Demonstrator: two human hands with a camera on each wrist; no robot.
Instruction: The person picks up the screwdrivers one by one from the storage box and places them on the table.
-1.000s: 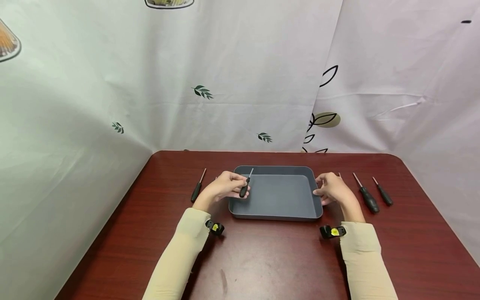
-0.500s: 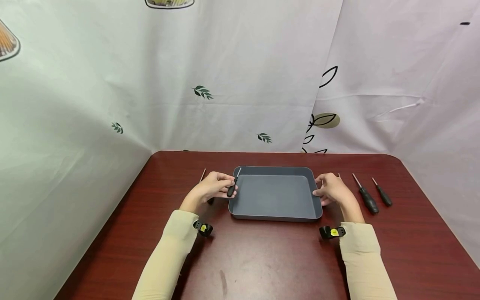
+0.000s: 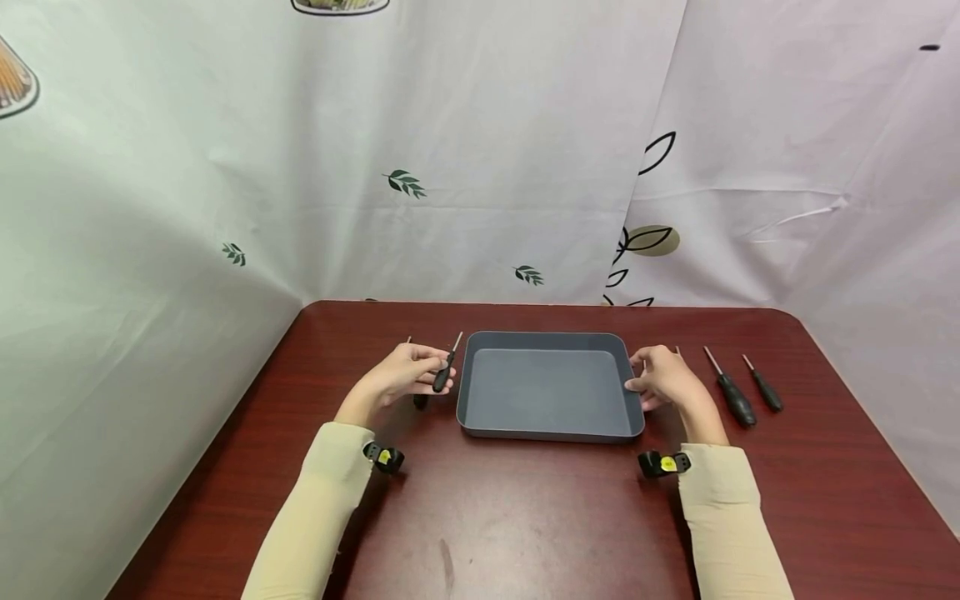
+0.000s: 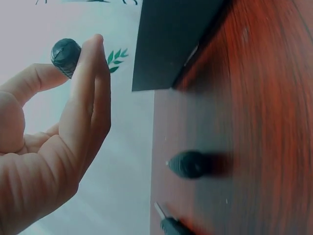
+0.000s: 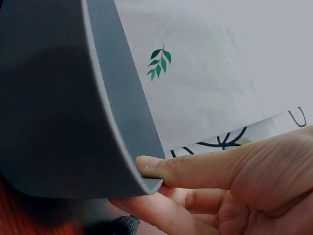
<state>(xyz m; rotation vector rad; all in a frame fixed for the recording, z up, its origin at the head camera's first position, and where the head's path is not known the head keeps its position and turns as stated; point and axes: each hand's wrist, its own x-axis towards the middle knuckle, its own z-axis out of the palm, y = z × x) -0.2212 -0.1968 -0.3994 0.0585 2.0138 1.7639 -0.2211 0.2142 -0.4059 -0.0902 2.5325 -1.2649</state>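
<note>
My left hand (image 3: 408,372) pinches a small screwdriver (image 3: 444,372) with a black handle, its shaft pointing up and away, just left of the grey tray (image 3: 465,425). In the left wrist view the butt of this screwdriver's handle (image 4: 66,55) shows between thumb and fingers. The tray lies on the table with nothing in it. At its right side my right hand (image 3: 660,377) grips the wall, thumb on the inside and fingers outside. The right wrist view shows the thumb over the tray's rim (image 5: 110,110) near a corner.
Beneath my left hand lie two screwdrivers, mostly hidden; one black handle (image 3: 421,402) shows. A large screwdriver (image 3: 737,400) and a smaller screwdriver (image 3: 767,392) lie right of my right hand. Another dark ribbed handle (image 5: 126,225) sits under that hand. A patterned cloth (image 3: 480,167) hangs behind the table.
My left hand has moved left with the screwdriver, from over the tray to outside its left wall, now covering the screwdrivers there. The right hand and tray have stayed put.
</note>
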